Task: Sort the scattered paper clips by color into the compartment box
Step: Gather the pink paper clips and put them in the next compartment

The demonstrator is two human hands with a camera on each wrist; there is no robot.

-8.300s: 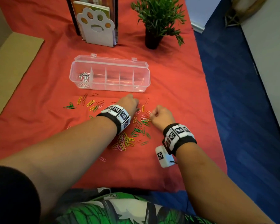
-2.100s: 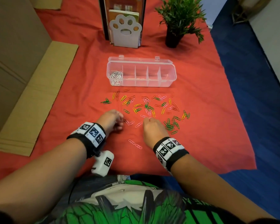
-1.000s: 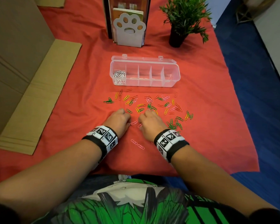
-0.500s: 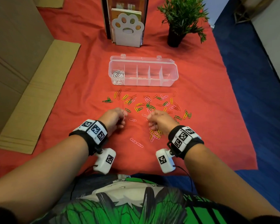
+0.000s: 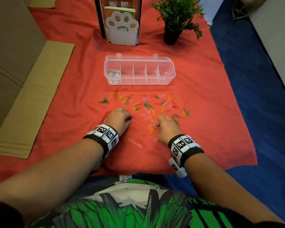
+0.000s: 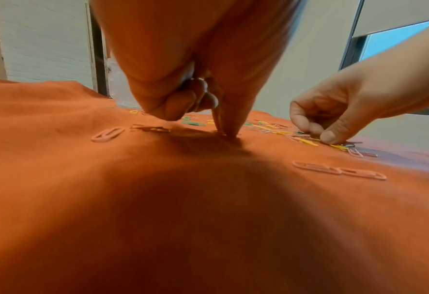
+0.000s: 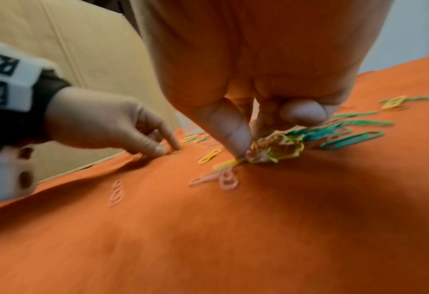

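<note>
The clear compartment box (image 5: 169,74) lies open at mid-table, with white clips (image 5: 114,76) in its leftmost compartment. Scattered paper clips (image 5: 146,105), green, yellow, pink and red, lie in front of it. My left hand (image 5: 120,118) is down on the cloth; its thumb and forefinger (image 6: 229,127) pinch at a pink clip (image 5: 132,120), the other fingers curled. My right hand (image 5: 164,127) pinches a small bunch of yellow and pink clips (image 7: 276,150) on the cloth under its thumb (image 7: 233,137). Two joined pink clips (image 5: 135,143) lie between my wrists.
An orange-red cloth (image 5: 204,129) covers the table and ends just before my body. At the back stand a paw-shaped book stand (image 5: 122,28) and a potted plant (image 5: 174,22). Cardboard (image 5: 31,99) lies along the left; blue floor (image 5: 253,79) is on the right.
My left hand has dropped forward onto the cloth, hiding its wrist camera. My right hand has stayed at the clip bunch with its wrist turned slightly. A second ago the hands were closer together.
</note>
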